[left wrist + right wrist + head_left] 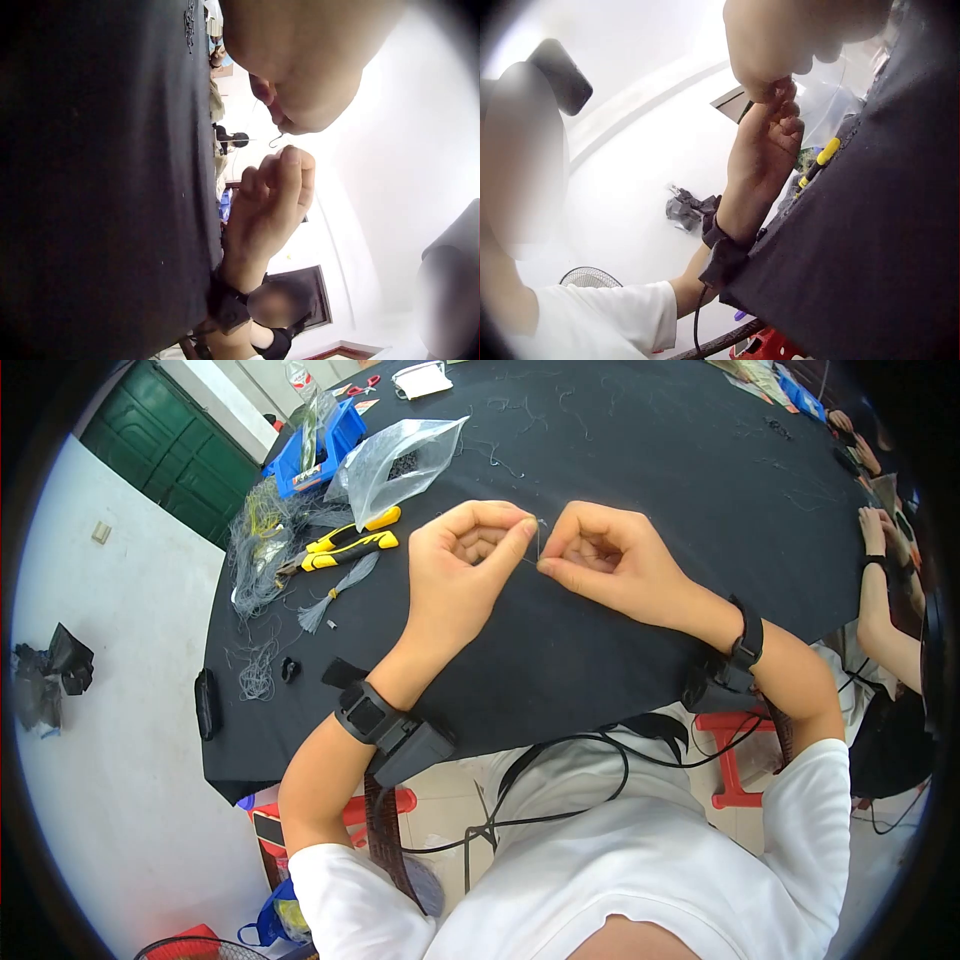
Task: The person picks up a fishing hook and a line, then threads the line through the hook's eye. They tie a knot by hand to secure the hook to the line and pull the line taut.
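Note:
In the head view my left hand [455,565] and right hand [620,560] face each other over the black table, thumbs and index fingers pinched. A thin fishing line [539,540] runs between their fingertips. A small dark fish hook [276,141] shows in the left wrist view, right at the fingertips of my left hand [307,82], which pinch it. Opposite, my right hand [270,195] pinches the line, its other fingers curled in. The right wrist view shows the left hand [769,150] behind the right hand [802,37]; the fingertips hide the hook there.
Yellow-black pliers [350,545] lie left of my hands, beside a tied bundle of line [338,593] and a grey tangle of strands [262,555]. Behind them are a clear plastic bag [400,460] and a blue bin [318,450]. Another person's hands [875,530] are at the far right edge.

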Motion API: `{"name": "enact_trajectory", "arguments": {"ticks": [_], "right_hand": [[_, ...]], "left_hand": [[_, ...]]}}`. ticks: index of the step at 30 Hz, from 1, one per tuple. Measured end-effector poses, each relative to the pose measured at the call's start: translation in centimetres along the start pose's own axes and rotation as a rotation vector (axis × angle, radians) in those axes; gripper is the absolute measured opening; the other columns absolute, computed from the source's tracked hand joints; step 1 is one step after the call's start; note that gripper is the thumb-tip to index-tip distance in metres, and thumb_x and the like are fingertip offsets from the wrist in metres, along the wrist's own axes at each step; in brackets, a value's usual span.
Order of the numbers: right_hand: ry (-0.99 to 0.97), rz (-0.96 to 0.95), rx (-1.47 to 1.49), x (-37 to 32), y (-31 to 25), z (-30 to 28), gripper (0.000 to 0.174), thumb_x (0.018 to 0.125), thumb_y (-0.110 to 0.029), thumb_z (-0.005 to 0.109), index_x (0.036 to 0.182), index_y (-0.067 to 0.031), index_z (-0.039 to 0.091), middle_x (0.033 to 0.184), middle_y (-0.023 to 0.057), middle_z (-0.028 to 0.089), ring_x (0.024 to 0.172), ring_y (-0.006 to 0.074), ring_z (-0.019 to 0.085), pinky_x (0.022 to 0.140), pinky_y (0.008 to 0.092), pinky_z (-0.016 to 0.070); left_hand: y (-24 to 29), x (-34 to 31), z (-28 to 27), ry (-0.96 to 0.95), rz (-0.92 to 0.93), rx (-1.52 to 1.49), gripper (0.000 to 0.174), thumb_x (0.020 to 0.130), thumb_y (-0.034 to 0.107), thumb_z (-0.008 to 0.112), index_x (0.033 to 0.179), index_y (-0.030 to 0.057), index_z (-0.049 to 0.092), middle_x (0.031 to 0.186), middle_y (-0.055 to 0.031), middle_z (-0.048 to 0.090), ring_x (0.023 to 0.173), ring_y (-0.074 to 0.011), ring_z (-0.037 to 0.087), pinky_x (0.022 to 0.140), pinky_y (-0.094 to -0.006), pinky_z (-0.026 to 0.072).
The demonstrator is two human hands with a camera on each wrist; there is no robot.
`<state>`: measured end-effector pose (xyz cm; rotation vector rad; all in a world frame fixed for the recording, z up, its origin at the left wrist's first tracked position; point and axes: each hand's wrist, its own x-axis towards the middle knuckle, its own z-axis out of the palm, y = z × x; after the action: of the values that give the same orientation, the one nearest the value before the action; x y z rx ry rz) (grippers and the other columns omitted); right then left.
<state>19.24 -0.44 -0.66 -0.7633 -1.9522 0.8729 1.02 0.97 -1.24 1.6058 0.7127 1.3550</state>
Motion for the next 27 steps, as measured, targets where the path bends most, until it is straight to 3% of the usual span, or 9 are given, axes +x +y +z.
{"name": "enact_trajectory", "arguments": {"ticks": [5,10,12,13,16,19,25,27], "right_hand": [[0.102,-0.172,-0.157,0.0,-0.3,-0.5,0.010,0.081,-0.010,0.064,0.085,-0.0036,0.058,0.058,-0.0058,0.042,0.050,0.0015,0.031,0.045,0.0204,0.0250],[0.192,-0.192,-0.103,0.4,0.0,-1.1,0.008,0.083,-0.010,0.063,0.086,-0.0038,0.059,0.059,-0.0072,0.042,0.051,0.0003,0.032,0.046,0.0182,0.0249],[0.222,-0.194,-0.061,0.7,0.4,-1.1,0.008,0.083,-0.010,0.063,0.086,-0.0041,0.059,0.060,-0.0076,0.043,0.051,-0.0002,0.032,0.046,0.0176,0.0253],[0.192,-0.125,-0.043,0.8,0.5,-1.3,0.008,0.084,-0.011,0.062,0.087,-0.0038,0.059,0.062,-0.0072,0.046,0.053,-0.0005,0.035,0.047,0.0170,0.0275],[0.091,0.054,0.101,0.8,0.8,-1.6,0.011,0.086,-0.013,0.061,0.088,-0.0028,0.059,0.070,-0.0049,0.054,0.059,-0.0005,0.044,0.052,0.0157,0.0339],[-0.028,0.177,0.395,0.7,2.1,-0.6,0.015,0.088,-0.015,0.060,0.091,-0.0006,0.057,0.080,0.0007,0.061,0.072,0.0022,0.054,0.061,0.0156,0.0413],[0.000,0.327,0.418,0.3,0.4,0.0,0.014,0.087,-0.014,0.061,0.091,-0.0016,0.057,0.078,-0.0014,0.060,0.068,0.0013,0.052,0.059,0.0153,0.0394],[-0.015,0.257,0.413,0.2,1.4,0.6,0.013,0.087,-0.014,0.061,0.090,-0.0019,0.057,0.074,-0.0034,0.057,0.064,0.0007,0.049,0.056,0.0160,0.0375]], "left_hand": [[-0.6,0.1,-0.3,-0.074,0.049,0.142,0.007,0.079,0.000,0.065,0.085,-0.0029,0.063,0.082,-0.0038,0.064,0.066,-0.0029,0.057,0.054,-0.0147,0.0406],[0.1,-0.1,0.1,-0.207,0.127,0.224,0.006,0.078,0.000,0.066,0.083,-0.0012,0.063,0.083,-0.0027,0.064,0.062,-0.0018,0.052,0.051,-0.0156,0.0373],[1.0,-0.3,-0.1,-0.255,0.094,0.235,0.008,0.078,-0.002,0.064,0.087,-0.0017,0.063,0.090,-0.0045,0.063,0.073,-0.0046,0.054,0.061,-0.0171,0.0409],[1.2,-0.3,-0.2,-0.279,0.078,0.241,0.010,0.079,-0.003,0.064,0.089,-0.0019,0.063,0.093,-0.0053,0.062,0.078,-0.0060,0.056,0.066,-0.0179,0.0427],[0.8,0.0,-0.1,-0.216,0.202,0.196,0.006,0.077,-0.001,0.066,0.083,-0.0009,0.064,0.087,-0.0033,0.063,0.061,-0.0022,0.049,0.053,-0.0161,0.0378],[0.5,0.1,-0.5,-0.212,0.176,0.162,0.008,0.079,-0.001,0.065,0.087,-0.0016,0.064,0.088,-0.0048,0.063,0.066,-0.0038,0.054,0.056,-0.0163,0.0405],[0.5,0.0,-0.3,-0.054,0.003,-0.078,0.009,0.082,0.000,0.064,0.089,-0.0046,0.063,0.087,-0.0077,0.064,0.078,-0.0077,0.061,0.066,-0.0167,0.0470],[0.4,0.2,-0.3,0.007,-0.022,-0.074,0.010,0.081,0.000,0.064,0.090,-0.0047,0.063,0.085,-0.0073,0.065,0.076,-0.0073,0.061,0.066,-0.0166,0.0472]]}}
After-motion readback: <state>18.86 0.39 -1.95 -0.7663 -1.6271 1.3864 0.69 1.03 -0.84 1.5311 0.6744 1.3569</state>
